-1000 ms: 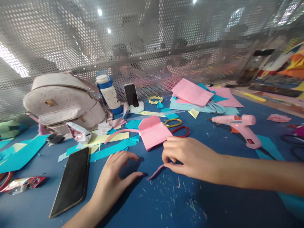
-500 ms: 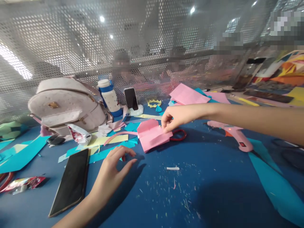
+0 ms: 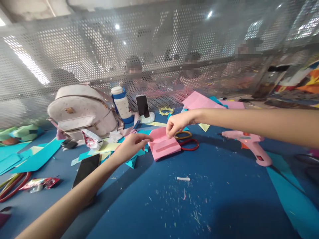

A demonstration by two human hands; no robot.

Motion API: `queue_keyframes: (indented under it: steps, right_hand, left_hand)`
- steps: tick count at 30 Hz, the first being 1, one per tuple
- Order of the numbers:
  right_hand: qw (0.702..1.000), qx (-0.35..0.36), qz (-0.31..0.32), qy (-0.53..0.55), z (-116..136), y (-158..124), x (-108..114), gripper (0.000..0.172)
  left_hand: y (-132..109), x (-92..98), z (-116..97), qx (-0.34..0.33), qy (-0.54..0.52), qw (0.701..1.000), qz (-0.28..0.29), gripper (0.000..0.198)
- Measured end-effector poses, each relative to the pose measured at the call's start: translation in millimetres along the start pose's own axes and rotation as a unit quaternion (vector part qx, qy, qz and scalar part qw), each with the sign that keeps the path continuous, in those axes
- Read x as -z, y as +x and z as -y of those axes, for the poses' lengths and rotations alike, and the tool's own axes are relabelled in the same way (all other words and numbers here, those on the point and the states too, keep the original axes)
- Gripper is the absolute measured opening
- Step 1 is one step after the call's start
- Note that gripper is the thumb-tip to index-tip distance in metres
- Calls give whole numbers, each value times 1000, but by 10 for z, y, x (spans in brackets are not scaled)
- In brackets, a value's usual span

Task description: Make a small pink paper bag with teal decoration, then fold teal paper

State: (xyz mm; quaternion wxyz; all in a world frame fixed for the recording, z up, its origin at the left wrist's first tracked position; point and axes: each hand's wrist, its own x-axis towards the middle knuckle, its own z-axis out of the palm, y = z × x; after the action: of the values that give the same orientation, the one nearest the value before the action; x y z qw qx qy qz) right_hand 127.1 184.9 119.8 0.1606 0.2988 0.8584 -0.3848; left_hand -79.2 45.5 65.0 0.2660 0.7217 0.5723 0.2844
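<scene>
A folded pink paper piece (image 3: 164,149) lies partly open on the blue table, with creases across it and a raised back flap. My right hand (image 3: 174,124) reaches over it from the right, thumb and fingertips pinched at the flap. At the paper's left edge is my left hand (image 3: 132,144), its thumb and fingers closing on the corner. Just behind and right of the paper show the scissors' red handle loop (image 3: 189,144) and a yellow loop (image 3: 183,134). Under my left forearm a black phone (image 3: 86,167) is partly hidden.
A pink glue gun (image 3: 251,142) lies to the right, by a blue paper strip (image 3: 286,186). Behind stand a pale backpack (image 3: 77,113), a bottle (image 3: 122,104) and a propped phone (image 3: 143,106). Paper scraps and a white stick (image 3: 183,179) lie about.
My left hand has moved up and right to the pink paper's left edge. My right hand has shifted slightly left along the flap. The view has turned a little left.
</scene>
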Motion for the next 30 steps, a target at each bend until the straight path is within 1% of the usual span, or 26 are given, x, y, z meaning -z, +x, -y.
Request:
queue_keyframes:
  steps: [3, 6, 8, 10, 12, 14, 18, 21, 24, 26, 30]
  right_hand:
    - [1000, 20, 11, 6, -4, -14, -30, 35]
    - [999, 51, 8, -9, -4, -86, -85, 31]
    - [998, 64, 4, -24, 2, -162, -127, 31]
    - [998, 62, 6, -30, 4, -248, -174, 33]
    - [998, 60, 10, -28, -10, -330, -231, 35]
    - [998, 65, 6, -16, -39, -405, -302, 33]
    - [998, 65, -1, 8, -93, -545, -470, 28]
    - [998, 67, 4, 15, -75, -652, -576, 27]
    - [997, 71, 8, 27, -27, -730, -638, 26]
    - [997, 74, 1, 22, -7, -745, -662, 25]
    - [998, 67, -14, 6, -35, -696, -695, 28]
  left_hand:
    - [109, -71, 8, -13, 3, 999, 29, 35]
    - [159, -117, -35, -31, 25, 998, 38, 30]
    - [167, -131, -92, -48, 33, 997, 42, 27]
    - [163, -143, -154, -61, 35, 996, 51, 28]
    - [149, -163, -201, -67, 35, 995, 63, 28]
    - [125, -194, -224, -71, 35, 994, 77, 26]
    - [42, -274, -225, -59, 22, 993, 101, 16]
    - [-33, -315, -244, -49, 21, 995, 88, 10]
    - [-92, -326, -295, -41, 28, 996, 72, 11]
    - [-117, -328, -327, -24, 22, 997, 74, 10]
    - [-144, -334, -346, 9, -28, 994, 102, 9]
